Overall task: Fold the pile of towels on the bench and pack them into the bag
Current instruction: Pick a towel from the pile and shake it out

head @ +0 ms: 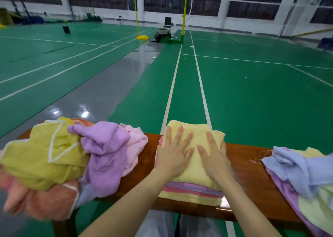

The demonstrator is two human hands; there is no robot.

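A stack of folded towels (pixel 191 191) sits in the middle of the brown wooden bench (pixel 250 173), with a pale yellow towel (pixel 196 130) on top. My left hand (pixel 173 152) and my right hand (pixel 215 155) both lie flat on that yellow towel, fingers spread, holding nothing. At the left end lies a loose pile of unfolded towels (pixel 59 161): yellow, purple, pink and orange. Another loose heap (pixel 304 175) of blue, purple and pale green towels lies at the right end. No bag is visible near the bench.
Beyond the bench stretches a green sports court floor (pixel 252 92) with white lines and a grey strip (pixel 100 92). Yellow net posts (pixel 183 15), a dark chair (pixel 168 22) and a dark bundle (pixel 162 36) stand far off. My legs show below the bench.
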